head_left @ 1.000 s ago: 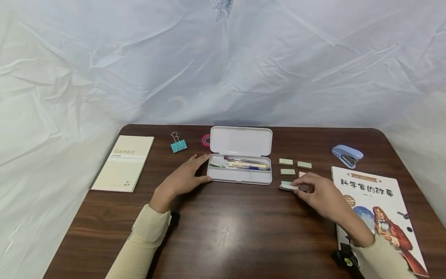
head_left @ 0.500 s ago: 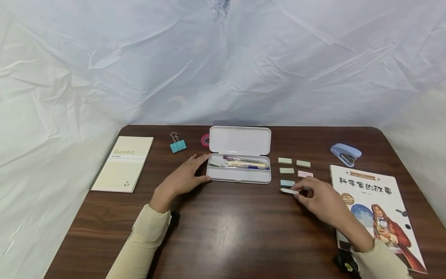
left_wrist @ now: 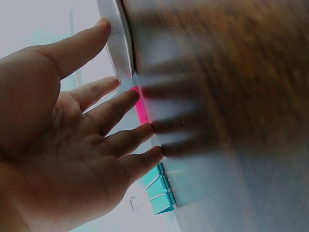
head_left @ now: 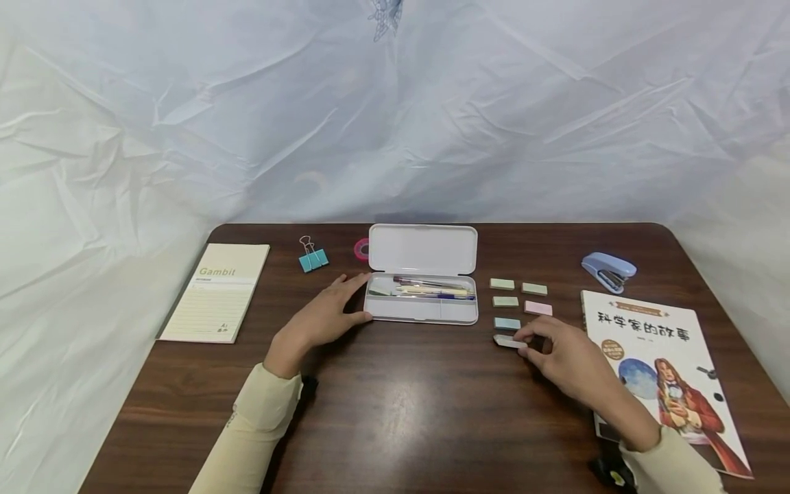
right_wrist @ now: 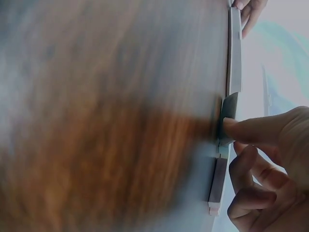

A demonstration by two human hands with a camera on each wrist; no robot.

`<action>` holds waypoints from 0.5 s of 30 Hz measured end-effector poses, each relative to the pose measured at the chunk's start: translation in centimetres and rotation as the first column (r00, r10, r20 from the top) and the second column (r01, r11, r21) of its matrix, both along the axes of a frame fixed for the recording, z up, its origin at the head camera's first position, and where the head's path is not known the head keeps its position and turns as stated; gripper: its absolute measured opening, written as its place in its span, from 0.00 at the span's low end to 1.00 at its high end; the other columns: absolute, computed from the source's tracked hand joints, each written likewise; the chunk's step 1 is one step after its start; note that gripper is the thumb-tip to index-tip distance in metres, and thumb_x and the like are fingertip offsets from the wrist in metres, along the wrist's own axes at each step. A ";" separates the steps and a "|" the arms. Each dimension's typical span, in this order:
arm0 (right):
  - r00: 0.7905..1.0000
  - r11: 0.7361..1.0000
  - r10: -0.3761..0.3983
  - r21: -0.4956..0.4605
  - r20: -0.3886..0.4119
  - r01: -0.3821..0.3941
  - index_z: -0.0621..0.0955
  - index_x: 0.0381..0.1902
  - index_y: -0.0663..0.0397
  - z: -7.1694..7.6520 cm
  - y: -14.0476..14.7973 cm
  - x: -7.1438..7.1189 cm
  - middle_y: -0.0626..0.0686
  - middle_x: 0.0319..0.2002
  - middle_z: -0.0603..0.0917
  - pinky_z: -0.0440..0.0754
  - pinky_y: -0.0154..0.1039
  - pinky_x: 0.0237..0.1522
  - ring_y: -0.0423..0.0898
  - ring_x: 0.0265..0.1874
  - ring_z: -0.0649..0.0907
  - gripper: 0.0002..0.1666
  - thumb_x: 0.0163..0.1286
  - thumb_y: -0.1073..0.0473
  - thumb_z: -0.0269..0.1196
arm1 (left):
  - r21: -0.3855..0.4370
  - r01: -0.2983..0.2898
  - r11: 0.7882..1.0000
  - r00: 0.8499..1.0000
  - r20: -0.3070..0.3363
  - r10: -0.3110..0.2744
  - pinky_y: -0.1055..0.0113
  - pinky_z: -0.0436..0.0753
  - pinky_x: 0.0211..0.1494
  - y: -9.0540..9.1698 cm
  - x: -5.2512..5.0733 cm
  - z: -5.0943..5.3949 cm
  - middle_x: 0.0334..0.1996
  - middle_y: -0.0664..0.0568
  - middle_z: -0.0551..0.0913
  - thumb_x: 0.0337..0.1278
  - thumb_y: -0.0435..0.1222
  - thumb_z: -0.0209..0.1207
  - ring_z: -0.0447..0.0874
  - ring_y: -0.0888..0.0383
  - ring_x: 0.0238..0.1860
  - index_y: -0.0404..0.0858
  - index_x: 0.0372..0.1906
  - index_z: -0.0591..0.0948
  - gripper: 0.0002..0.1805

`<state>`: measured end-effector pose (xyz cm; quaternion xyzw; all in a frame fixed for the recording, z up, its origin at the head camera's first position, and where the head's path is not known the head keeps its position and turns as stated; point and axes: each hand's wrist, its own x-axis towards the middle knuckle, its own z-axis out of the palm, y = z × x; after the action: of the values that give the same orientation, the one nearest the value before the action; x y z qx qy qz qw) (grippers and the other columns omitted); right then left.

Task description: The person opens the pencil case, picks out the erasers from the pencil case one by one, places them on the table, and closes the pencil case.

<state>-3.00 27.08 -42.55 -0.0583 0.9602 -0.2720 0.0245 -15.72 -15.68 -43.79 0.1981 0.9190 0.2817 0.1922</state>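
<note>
My right hand (head_left: 564, 357) pinches a small pale eraser (head_left: 509, 342) between thumb and fingers, just in front of a blue eraser (head_left: 507, 323). In the right wrist view the pinched eraser (right_wrist: 229, 116) looks dark and stands on its edge, close to the table. Beyond it lie a pink eraser (head_left: 538, 308) and several pale green erasers (head_left: 505, 302). My left hand (head_left: 324, 312) rests with fingers extended against the left side of an open white pencil case (head_left: 407, 319). Pens (head_left: 435, 291) lie in the case's back compartment.
A pink tape roll (head_left: 361, 249) and a teal binder clip (head_left: 313, 260) are behind my left hand. On the far left lies a notebook (head_left: 222, 295). A blue stapler (head_left: 609, 271) and a picture-covered book (head_left: 648, 343) are on the right, the book partly under my right forearm.
My right hand has drawn the pinched eraser slightly toward me, off the blue eraser it partly covered. The pink eraser has come into full view. My left hand has stayed at the case.
</note>
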 end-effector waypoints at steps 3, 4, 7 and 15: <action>0.999 1.000 0.008 0.019 -0.036 -0.007 0.93 0.50 0.43 -0.1 -0.2 0.2 0.46 0.47 0.91 0.73 0.34 0.28 0.32 0.27 0.76 0.11 0.74 0.63 0.78 | 0.006 -0.004 1.000 1.000 0.024 0.004 0.23 0.61 0.91 0.2 0.3 0.9 0.92 0.41 0.66 0.83 0.52 0.68 0.48 0.30 0.96 0.53 0.95 0.59 0.47; 0.999 1.000 0.013 0.025 -0.052 -0.011 0.93 0.49 0.43 -0.1 -0.2 0.2 0.45 0.46 0.91 0.73 0.34 0.28 0.32 0.28 0.76 0.11 0.73 0.63 0.79 | 0.010 -0.006 1.000 1.000 0.018 0.006 0.23 0.62 0.91 0.2 0.2 0.7 0.92 0.42 0.66 0.82 0.52 0.68 0.49 0.31 0.96 0.53 0.95 0.59 0.48; 0.994 0.999 0.031 0.045 -0.102 -0.027 0.92 0.46 0.41 -0.3 -0.3 0.4 0.43 0.44 0.90 0.73 0.34 0.29 0.30 0.28 0.75 0.12 0.72 0.65 0.79 | 0.006 -0.001 1.000 1.000 0.009 0.000 0.23 0.62 0.91 -0.1 0.1 0.3 0.92 0.42 0.66 0.82 0.54 0.68 0.49 0.31 0.96 0.54 0.95 0.59 0.48; 0.986 0.997 0.039 0.072 -0.159 -0.028 0.91 0.43 0.40 -0.5 -0.6 0.7 0.41 0.42 0.89 0.73 0.33 0.28 0.30 0.28 0.74 0.14 0.70 0.66 0.80 | 0.002 0.003 1.000 1.000 -0.017 -0.003 0.24 0.65 0.90 -0.4 -0.4 -1.1 0.92 0.45 0.66 0.81 0.56 0.69 0.50 0.32 0.96 0.56 0.95 0.58 0.49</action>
<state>-2.33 26.53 -43.04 -0.0952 0.9669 -0.2323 -0.0464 -16.11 -16.11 -44.84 0.2022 0.9200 0.2805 0.1846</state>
